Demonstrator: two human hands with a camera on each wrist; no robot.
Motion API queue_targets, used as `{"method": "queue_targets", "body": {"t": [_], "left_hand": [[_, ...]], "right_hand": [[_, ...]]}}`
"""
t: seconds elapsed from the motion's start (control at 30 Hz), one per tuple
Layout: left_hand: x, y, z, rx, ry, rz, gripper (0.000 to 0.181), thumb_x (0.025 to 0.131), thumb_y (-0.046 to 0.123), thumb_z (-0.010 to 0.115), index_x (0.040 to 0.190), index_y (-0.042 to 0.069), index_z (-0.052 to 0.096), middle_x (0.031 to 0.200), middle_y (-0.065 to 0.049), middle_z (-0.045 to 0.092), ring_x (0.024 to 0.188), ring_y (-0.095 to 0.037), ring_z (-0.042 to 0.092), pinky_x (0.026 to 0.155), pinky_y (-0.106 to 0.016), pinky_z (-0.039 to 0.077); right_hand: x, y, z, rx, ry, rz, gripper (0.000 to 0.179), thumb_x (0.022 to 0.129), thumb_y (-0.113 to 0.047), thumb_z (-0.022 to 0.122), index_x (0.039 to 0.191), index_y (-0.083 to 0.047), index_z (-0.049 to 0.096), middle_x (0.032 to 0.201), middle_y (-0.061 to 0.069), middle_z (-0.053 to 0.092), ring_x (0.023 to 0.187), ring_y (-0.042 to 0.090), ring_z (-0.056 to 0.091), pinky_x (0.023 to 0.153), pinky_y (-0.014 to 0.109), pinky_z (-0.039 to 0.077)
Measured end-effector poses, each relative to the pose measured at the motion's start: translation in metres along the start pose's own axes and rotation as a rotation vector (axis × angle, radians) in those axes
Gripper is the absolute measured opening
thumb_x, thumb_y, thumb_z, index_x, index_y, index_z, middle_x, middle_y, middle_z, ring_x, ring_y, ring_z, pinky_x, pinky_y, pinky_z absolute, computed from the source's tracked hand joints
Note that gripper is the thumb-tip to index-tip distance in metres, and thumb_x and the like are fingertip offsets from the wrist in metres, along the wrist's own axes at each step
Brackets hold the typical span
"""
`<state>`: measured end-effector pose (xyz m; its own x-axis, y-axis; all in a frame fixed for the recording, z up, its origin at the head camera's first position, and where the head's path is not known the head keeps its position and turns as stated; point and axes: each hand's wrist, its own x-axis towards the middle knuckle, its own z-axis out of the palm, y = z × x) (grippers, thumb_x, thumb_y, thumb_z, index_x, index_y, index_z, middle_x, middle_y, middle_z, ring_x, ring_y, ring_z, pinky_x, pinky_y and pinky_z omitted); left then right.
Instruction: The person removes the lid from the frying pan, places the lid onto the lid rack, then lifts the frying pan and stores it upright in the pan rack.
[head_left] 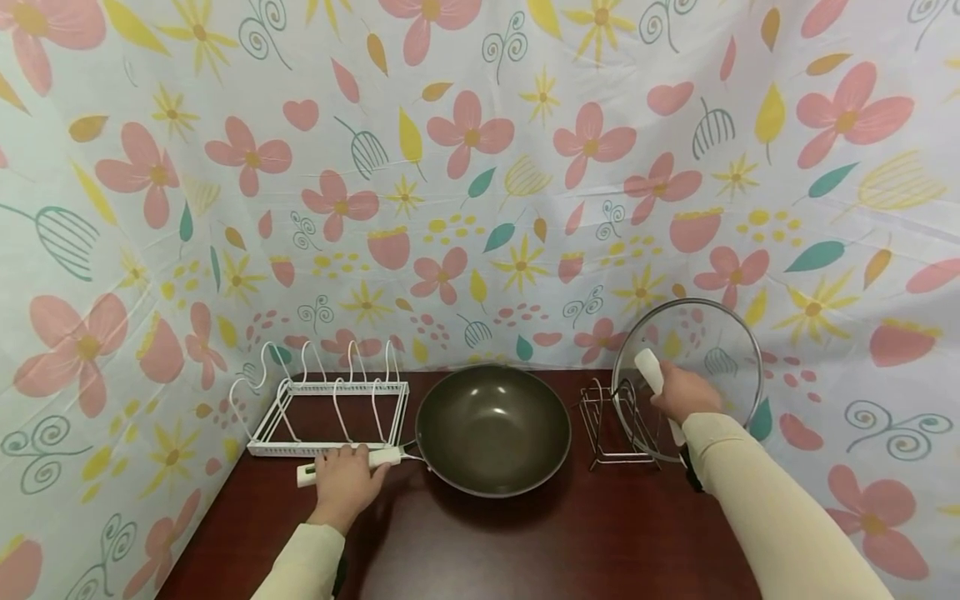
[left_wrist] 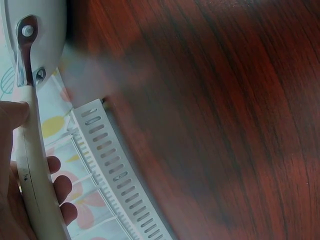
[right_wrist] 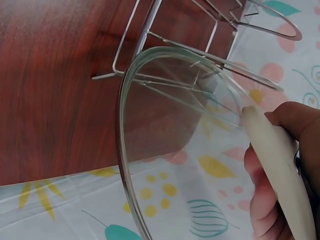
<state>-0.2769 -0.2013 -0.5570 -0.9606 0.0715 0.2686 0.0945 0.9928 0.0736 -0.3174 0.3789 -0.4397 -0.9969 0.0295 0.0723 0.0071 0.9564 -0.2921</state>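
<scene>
A dark wok (head_left: 493, 433) with a long cream handle (left_wrist: 34, 165) sits at the middle of the table. My left hand (head_left: 347, 482) grips that handle, its fingers curled round it in the left wrist view. On the right, my right hand (head_left: 686, 393) holds a round glass lid (head_left: 720, 342) by its cream handle (right_wrist: 275, 160). The lid stands nearly upright at a chrome wire rack (head_left: 617, 429), its near edge overlapping the rack's wires. Whether the lid rests in the rack's slot I cannot tell.
A white rack (head_left: 330, 450) with several upright loops stands at the left, behind the wok's handle. The reddish-brown wooden table (head_left: 480, 550) runs to a flower-printed curtain (head_left: 480, 208) at the back and sides.
</scene>
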Motion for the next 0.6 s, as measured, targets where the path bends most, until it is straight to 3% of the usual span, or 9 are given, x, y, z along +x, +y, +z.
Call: {"method": "queue_targets", "body": {"t": [0.17, 0.3, 0.43, 0.53, 0.6], "left_hand": [[0.000, -0.001, 0.000, -0.002, 0.002, 0.001, 0.055, 0.092, 0.054, 0.066, 0.110, 0.001, 0.067, 0.101, -0.022, 0.064, 0.100, -0.046, 0.057, 0.090, -0.062, 0.037], [-0.002, -0.004, 0.002, -0.014, 0.016, 0.018, 0.054, 0.092, 0.053, 0.067, 0.110, 0.002, 0.067, 0.102, -0.022, 0.064, 0.100, -0.045, 0.058, 0.089, -0.063, 0.038], [-0.005, -0.013, 0.000, -0.030, 0.028, 0.019, 0.054, 0.092, 0.052, 0.067, 0.113, 0.002, 0.067, 0.105, -0.022, 0.064, 0.104, -0.046, 0.057, 0.094, -0.065, 0.035], [-0.008, -0.022, -0.002, -0.041, 0.039, 0.012, 0.055, 0.092, 0.051, 0.067, 0.116, 0.001, 0.066, 0.106, -0.023, 0.064, 0.106, -0.046, 0.056, 0.096, -0.066, 0.033], [-0.011, -0.028, -0.003, -0.043, 0.049, 0.004, 0.055, 0.092, 0.051, 0.068, 0.116, 0.002, 0.066, 0.106, -0.022, 0.064, 0.104, -0.045, 0.056, 0.095, -0.065, 0.033]], "right_hand": [[0.000, 0.000, -0.005, -0.036, -0.021, -0.028, 0.067, 0.085, -0.025, 0.071, 0.138, 0.005, 0.043, 0.086, 0.021, 0.067, 0.065, 0.031, 0.063, 0.052, 0.048, 0.048], [-0.005, -0.004, -0.013, -0.133, -0.014, -0.060, 0.068, 0.088, -0.034, 0.073, 0.137, 0.004, 0.046, 0.080, 0.016, 0.066, 0.063, 0.029, 0.061, 0.051, 0.048, 0.046], [-0.009, -0.023, -0.011, -0.268, 0.154, -0.158, 0.056, 0.085, -0.039, 0.077, 0.121, 0.000, 0.058, 0.079, 0.015, 0.062, 0.064, 0.034, 0.059, 0.050, 0.051, 0.046], [-0.009, -0.046, 0.004, -0.346, 0.310, -0.318, 0.046, 0.083, -0.037, 0.078, 0.110, -0.002, 0.065, 0.087, 0.017, 0.061, 0.074, 0.039, 0.061, 0.059, 0.055, 0.050], [-0.012, -0.065, 0.020, -0.357, 0.364, -0.436, 0.042, 0.084, -0.036, 0.077, 0.109, -0.004, 0.068, 0.093, 0.017, 0.063, 0.081, 0.039, 0.062, 0.068, 0.056, 0.051]]}}
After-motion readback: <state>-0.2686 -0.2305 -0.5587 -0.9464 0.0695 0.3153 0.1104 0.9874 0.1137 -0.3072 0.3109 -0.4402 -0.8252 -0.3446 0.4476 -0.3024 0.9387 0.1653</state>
